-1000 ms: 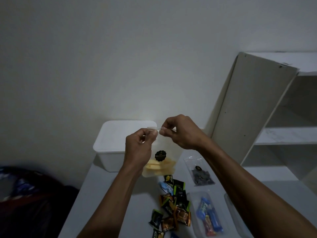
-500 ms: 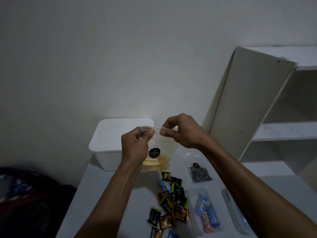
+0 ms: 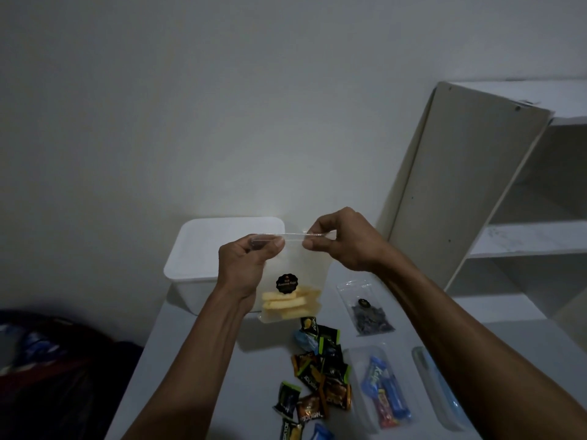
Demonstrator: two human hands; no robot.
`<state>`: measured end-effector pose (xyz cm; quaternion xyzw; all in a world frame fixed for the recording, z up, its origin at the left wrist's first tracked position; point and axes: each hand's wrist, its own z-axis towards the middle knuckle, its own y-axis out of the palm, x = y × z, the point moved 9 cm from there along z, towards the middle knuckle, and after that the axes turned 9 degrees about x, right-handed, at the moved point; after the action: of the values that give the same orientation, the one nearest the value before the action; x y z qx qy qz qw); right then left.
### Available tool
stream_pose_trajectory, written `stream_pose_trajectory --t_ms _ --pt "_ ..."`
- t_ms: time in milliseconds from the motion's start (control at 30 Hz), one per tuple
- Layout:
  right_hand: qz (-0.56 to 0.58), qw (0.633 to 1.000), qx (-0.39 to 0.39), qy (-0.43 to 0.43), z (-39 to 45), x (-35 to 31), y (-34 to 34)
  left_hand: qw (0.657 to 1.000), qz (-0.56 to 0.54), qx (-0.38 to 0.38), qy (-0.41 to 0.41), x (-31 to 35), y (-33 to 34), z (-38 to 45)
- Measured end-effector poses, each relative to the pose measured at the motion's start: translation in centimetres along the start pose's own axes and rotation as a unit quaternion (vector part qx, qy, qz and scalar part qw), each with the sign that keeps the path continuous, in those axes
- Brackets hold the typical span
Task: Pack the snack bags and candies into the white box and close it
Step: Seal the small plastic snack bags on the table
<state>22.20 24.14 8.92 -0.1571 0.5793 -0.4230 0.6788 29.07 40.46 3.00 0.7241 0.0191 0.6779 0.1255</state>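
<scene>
I hold a clear zip bag of yellow snack sticks (image 3: 293, 301) with a round black label upright above the table. My left hand (image 3: 246, 266) pinches the left end of its top strip and my right hand (image 3: 343, 241) pinches the right end. Behind the bag stands the white box (image 3: 203, 249) with its lid on. A second clear bag with dark snacks (image 3: 368, 312) lies flat to the right. Several wrapped candies (image 3: 320, 373) lie scattered on the table below the held bag.
A clear bag of blue and red bars (image 3: 386, 395) and another clear bag (image 3: 441, 389) lie at the lower right, partly under my right forearm. A white shelf unit (image 3: 476, 192) rises on the right. The table's left edge (image 3: 143, 360) drops off beside dark fabric (image 3: 47, 360).
My hands have drawn a little further apart along the bag's top strip, the right hand sliding right. The bag hangs at about the same place in front of the box.
</scene>
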Motion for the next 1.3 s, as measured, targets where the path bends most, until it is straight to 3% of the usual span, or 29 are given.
stream_pose_trajectory --t_ms 233,400,500,767,967,1133,1300 --pt "0.129 0.989 0.027 0.069 -0.6 1.6 -0.1 1.0 -0.009 0.01 -0.012 -0.1 -0.3 0.5" --pt "0.155 0.982 0.052 0.092 -0.8 2.5 -0.3 1.0 -0.013 0.006 -0.024 -0.3 -0.2 0.6" --pt "0.23 0.964 0.06 0.121 -1.0 3.0 -0.1 0.999 -0.022 0.007 -0.036 -0.3 -0.4 0.7" --pt "0.294 0.938 0.101 0.153 -1.4 4.0 -0.5 0.999 -0.03 0.002 -0.041 0.2 -0.2 0.8" --pt "0.282 0.942 0.116 0.139 -1.9 3.4 -1.0 0.998 -0.033 -0.006 -0.049 0.1 0.2 0.7" --pt "0.245 0.959 0.079 0.117 -1.7 2.4 -0.6 0.998 -0.037 -0.006 -0.058 -0.4 0.4 0.5" --pt "0.194 0.966 0.129 0.114 -1.9 3.1 -0.4 0.999 -0.014 -0.009 -0.051 -0.6 0.8 0.3"
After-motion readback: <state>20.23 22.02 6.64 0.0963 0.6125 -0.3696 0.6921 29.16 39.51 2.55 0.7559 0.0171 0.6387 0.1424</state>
